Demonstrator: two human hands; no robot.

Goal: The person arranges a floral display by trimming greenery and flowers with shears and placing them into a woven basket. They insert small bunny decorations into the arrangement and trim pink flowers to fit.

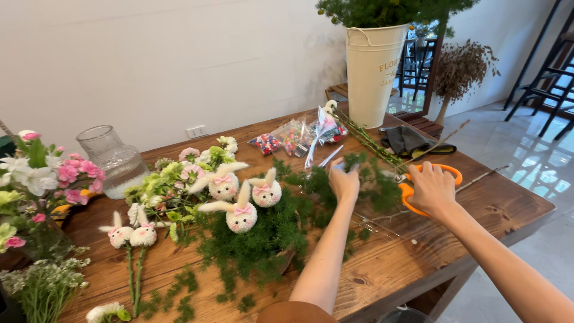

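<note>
a view from above of a wooden counter (382,269) covered with florist's materials, with two bare arms reaching in from the bottom of the frame.

the right hand (431,186), right of centre, is wrapped around the orange handles of a pair of scissors (410,192). its fingers pass through the loops and are closed on them, and the blades point left towards the middle of the frame. whether the blades are apart or together cannot be made out behind the greenery.

the left hand (343,181), at centre, is curled around a green stem (372,145). the stem's long axis runs diagonally, from this grip up and right towards the cream metal bucket (372,72) at the top of the frame. the exact pinch is hidden by the back of the hand.

the key relation: the scissors lie just right of the left hand, and the stem lies between the two hands, with feathery fern (263,236) around it. the right hand is the nearer one to the stem's free length, and the blades cross it roughly at right angles.

left of centre lie three white pompom rabbit heads (241,216) with pink bows. two more sit lower left. a glass vase (113,160) and pink and white flowers (42,179) fill the left edge. small bags of coloured beads (281,141) lie above the hands.
</note>
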